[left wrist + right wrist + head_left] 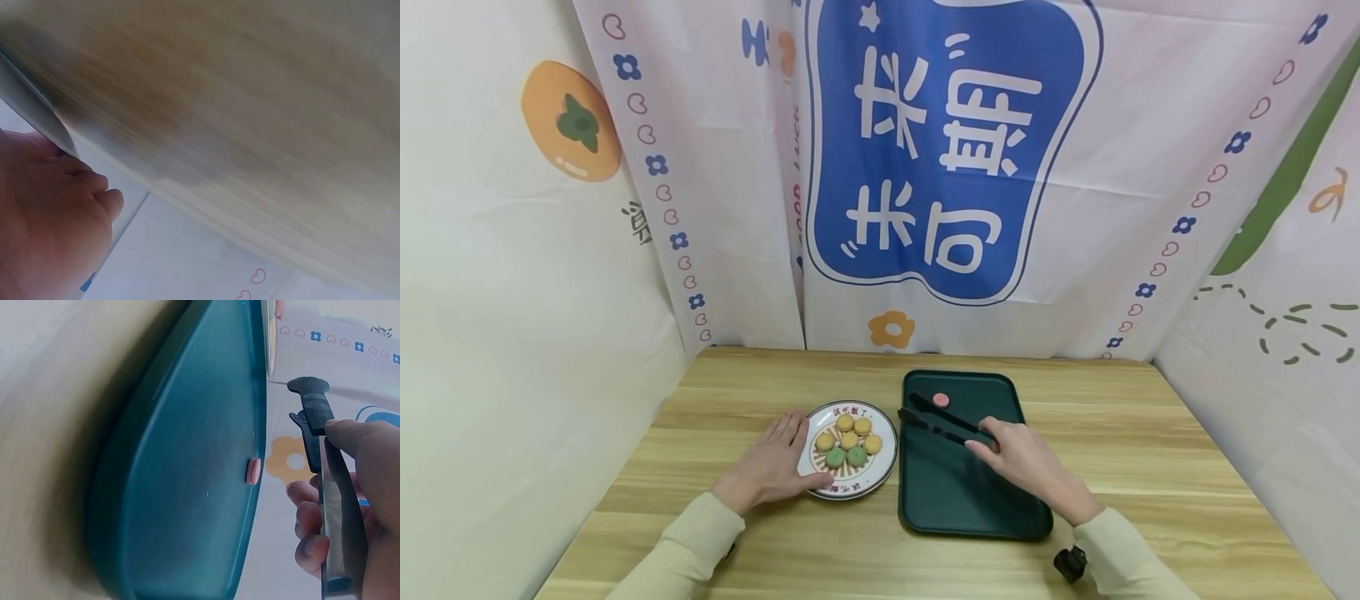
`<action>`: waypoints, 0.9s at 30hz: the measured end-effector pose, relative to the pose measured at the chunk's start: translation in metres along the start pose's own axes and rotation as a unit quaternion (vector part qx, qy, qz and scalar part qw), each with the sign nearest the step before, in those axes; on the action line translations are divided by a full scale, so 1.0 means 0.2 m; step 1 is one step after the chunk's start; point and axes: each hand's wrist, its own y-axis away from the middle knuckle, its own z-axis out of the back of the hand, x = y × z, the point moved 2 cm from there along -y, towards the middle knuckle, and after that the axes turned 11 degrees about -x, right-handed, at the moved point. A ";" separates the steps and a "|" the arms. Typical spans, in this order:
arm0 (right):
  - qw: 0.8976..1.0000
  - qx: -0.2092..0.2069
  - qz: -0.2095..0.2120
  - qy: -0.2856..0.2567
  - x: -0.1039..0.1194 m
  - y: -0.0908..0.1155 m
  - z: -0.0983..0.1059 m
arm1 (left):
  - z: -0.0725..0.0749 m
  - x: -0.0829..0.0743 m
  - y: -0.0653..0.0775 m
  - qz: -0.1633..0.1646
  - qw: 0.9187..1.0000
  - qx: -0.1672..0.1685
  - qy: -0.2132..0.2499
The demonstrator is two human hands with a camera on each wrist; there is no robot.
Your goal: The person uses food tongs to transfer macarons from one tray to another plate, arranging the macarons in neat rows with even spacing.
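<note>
At the left, my left hand (772, 462) lies against the side of a white plate (886, 467), fingers extended and thumb at the near rim. Several yellow macarons (848, 441) and two green macarons (857, 456) sit on the plate. My right hand (1026, 457) grips black tongs (943, 414) above the dark green tray (955, 504). The tongs' tips are apart with nothing between them, pointing left toward the plate. One pink macaron (941, 400) lies near the tray's far edge, just beyond the tongs; the right wrist view shows this macaron (253, 471) on edge-on tray.
Plate and tray stand side by side on a wooden table (745, 542). A printed white cloth (737, 208) hangs behind the table's far edge, with more cloth at both sides. Beside the right sleeve is a small black object (1070, 564).
</note>
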 end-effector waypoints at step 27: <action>0.999 0.006 -0.041 0.006 -0.14 -0.05 0.00 | -0.01 0.01 0.00 -0.003 1.000 -0.003 -0.005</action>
